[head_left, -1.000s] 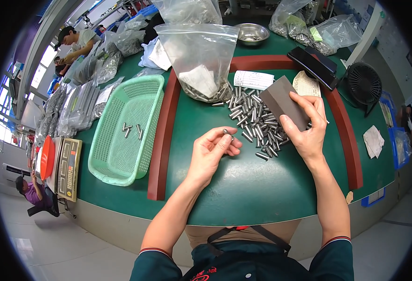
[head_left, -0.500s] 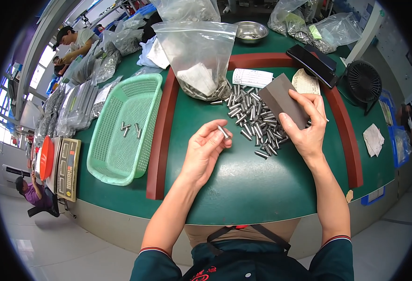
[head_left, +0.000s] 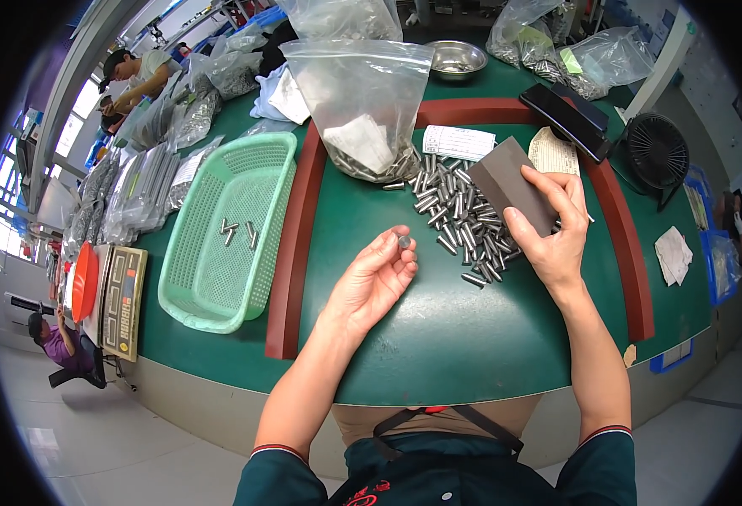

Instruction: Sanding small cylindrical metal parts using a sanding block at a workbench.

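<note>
My left hand (head_left: 372, 278) pinches a metal pin (head_left: 404, 241) between thumb and fingers, its round end face turned up toward me. In my right hand (head_left: 556, 228) is a dark grey-brown sanding block (head_left: 510, 181), gripped along its right side and held over the pile. Under and beside it lies a heap of short steel pins (head_left: 464, 219) on the green table. To the left, a light green plastic basket (head_left: 172, 291) holds several similar pins (head_left: 240, 232).
A red-brown raised border (head_left: 291, 253) frames the work area. Behind the heap stand a clear zip bag (head_left: 354, 93) of pins and a metal bowl (head_left: 458, 61). A phone (head_left: 563, 121) and a black fan (head_left: 655, 150) are at right; a scale (head_left: 124, 295) is at left.
The pin in my left hand has turned from lying slantwise to showing its end face. My right hand and the block have hardly moved.
</note>
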The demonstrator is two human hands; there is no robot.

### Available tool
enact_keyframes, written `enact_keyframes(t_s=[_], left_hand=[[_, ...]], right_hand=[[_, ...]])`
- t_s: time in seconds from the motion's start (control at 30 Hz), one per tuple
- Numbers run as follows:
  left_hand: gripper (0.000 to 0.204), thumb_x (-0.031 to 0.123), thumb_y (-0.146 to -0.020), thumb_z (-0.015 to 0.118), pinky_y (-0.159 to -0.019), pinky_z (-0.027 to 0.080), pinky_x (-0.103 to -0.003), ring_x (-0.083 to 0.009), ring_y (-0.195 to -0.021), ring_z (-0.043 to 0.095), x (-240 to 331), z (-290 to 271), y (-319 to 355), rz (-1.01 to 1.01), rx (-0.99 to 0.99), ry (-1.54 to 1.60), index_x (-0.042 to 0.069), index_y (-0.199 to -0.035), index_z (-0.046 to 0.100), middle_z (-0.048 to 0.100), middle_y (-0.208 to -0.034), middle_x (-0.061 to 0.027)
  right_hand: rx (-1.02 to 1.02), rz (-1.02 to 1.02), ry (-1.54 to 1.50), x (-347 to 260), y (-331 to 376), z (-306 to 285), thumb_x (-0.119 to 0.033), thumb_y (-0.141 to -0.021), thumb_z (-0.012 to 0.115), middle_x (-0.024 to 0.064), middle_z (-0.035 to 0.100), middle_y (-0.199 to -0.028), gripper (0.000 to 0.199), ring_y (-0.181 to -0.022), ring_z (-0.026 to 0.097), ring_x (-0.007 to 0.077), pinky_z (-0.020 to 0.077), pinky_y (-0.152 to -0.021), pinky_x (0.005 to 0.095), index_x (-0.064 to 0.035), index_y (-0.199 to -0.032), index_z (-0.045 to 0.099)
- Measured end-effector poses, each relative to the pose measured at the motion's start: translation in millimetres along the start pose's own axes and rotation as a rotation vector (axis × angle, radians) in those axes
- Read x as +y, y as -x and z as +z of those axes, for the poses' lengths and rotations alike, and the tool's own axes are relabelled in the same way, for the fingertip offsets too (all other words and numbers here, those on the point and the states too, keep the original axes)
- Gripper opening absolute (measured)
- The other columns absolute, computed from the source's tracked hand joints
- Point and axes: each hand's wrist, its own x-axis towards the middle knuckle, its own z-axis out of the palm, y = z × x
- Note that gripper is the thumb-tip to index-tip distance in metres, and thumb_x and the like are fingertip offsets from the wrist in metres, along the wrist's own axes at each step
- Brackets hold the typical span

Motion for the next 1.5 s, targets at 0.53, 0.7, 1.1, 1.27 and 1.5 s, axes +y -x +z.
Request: enact_keyframes(t_s=[0.53,0.7,1.1,1.27,1.5], left_hand=[[0.024,0.017,-0.096,0.061,-0.088,0.052,-0.029,-0.0133,-0.093,0.065,-3,6,5,0.069,0.041,-0.337,0.002,-0.115,0.059,0.067,-0.104,-0.0051],[0.027,0.021,-0.094,0.065,-0.079,0.051,-0.029,-0.0126,-0.083,0.061,1,-1,3,0.011,-0.162,-0.325,0.001,-0.112,0.062,0.065,-0.092,-0.0043],[0.021,0.013,-0.09,0.07,-0.073,0.051,-0.027,-0.0114,-0.075,0.061,-3,-1,-1,0.175,-0.137,-0.391,0.003,-0.107,0.062,0.065,-0.092,-0.0037],[0.022,0.014,-0.09,0.07,-0.082,0.053,-0.028,-0.0135,-0.087,0.066,2,-5,-6,0.216,-0.36,-0.325,0.004,-0.109,0.062,0.068,-0.102,-0.0058],[0.019,0.014,-0.092,0.068,-0.079,0.052,-0.027,-0.0107,-0.085,0.064,-5,5,-1,0.318,-0.086,-0.492,0.004,-0.107,0.062,0.068,-0.098,-0.0041]], right_hand=[[-0.266,-0.513,-0.093,-47,28,15,-0.031,-0.052,0.08,0.0121,0.059,-0.103,0.063,-0.086,0.056,0.0272,0.0406,-0.077,0.0405,-0.0132,-0.111,0.071],[-0.065,-0.247,0.147,-11,9,11,-0.022,-0.054,0.08,0.0156,0.057,-0.099,0.056,-0.087,0.056,0.0307,0.0442,-0.078,0.0409,-0.0071,-0.107,0.07],[-0.17,-0.21,-0.192,-36,18,6,-0.025,-0.052,0.08,0.0122,0.059,-0.098,0.058,-0.086,0.057,0.0267,0.0471,-0.079,0.0384,-0.0075,-0.107,0.073],[-0.176,-0.104,-0.059,-29,18,15,-0.025,-0.054,0.08,0.0121,0.059,-0.094,0.054,-0.085,0.056,0.0281,0.044,-0.079,0.04,-0.0082,-0.105,0.073],[-0.2,-0.312,-0.126,-44,17,9,-0.028,-0.054,0.08,0.0133,0.06,-0.094,0.052,-0.081,0.057,0.0287,0.0432,-0.077,0.0411,-0.0105,-0.102,0.074]])
